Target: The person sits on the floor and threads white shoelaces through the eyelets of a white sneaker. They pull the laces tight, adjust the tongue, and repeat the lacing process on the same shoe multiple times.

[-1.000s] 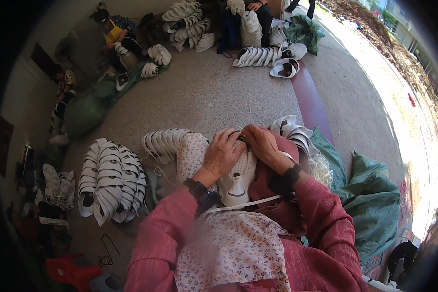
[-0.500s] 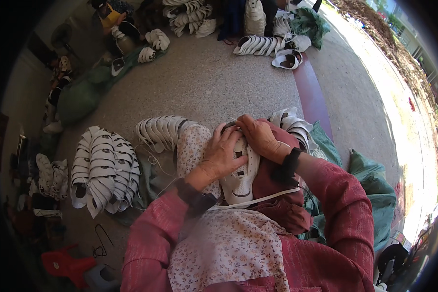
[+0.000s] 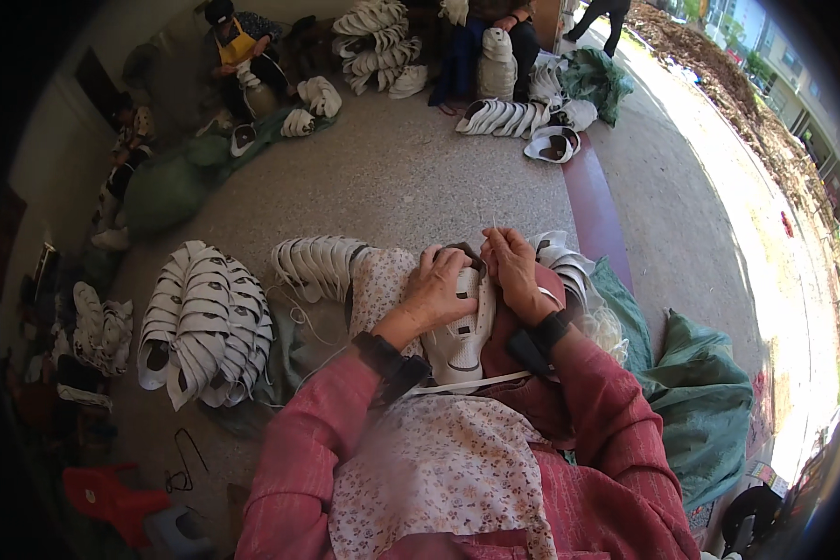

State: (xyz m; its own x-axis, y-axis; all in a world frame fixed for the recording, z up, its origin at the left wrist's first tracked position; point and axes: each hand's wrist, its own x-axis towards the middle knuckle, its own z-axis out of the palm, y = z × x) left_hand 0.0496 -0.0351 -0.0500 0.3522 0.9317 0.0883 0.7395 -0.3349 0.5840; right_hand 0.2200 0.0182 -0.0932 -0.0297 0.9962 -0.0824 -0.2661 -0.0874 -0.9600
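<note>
A white shoe upper (image 3: 454, 347) with dark slots lies lengthwise on my lap, over a flowered apron (image 3: 439, 457). My left hand (image 3: 436, 291) is closed round its far part, thumb on top and fingers along the left side. A dark lining shows at its far opening. My right hand (image 3: 513, 266) is just right of the opening, thumb and fingertips pinched together. A thin, pale needle-like thing (image 3: 495, 223) sticks up from that pinch; whether it is needle or thread is too small to tell. A white strap (image 3: 476, 384) runs across the near end of the upper.
Nested white uppers (image 3: 205, 322) stand at left, with another row (image 3: 317, 266) beside my lap and more (image 3: 565, 257) at right. A green sack (image 3: 700, 401) lies right. A red plastic stool (image 3: 107, 499) is lower left. Other people (image 3: 238, 51) sit farther off among uppers.
My right hand has moved from over the upper's far opening to its right side, with the thin thing now pointing up. My left hand still grips the upper. The whole view has shifted slightly.
</note>
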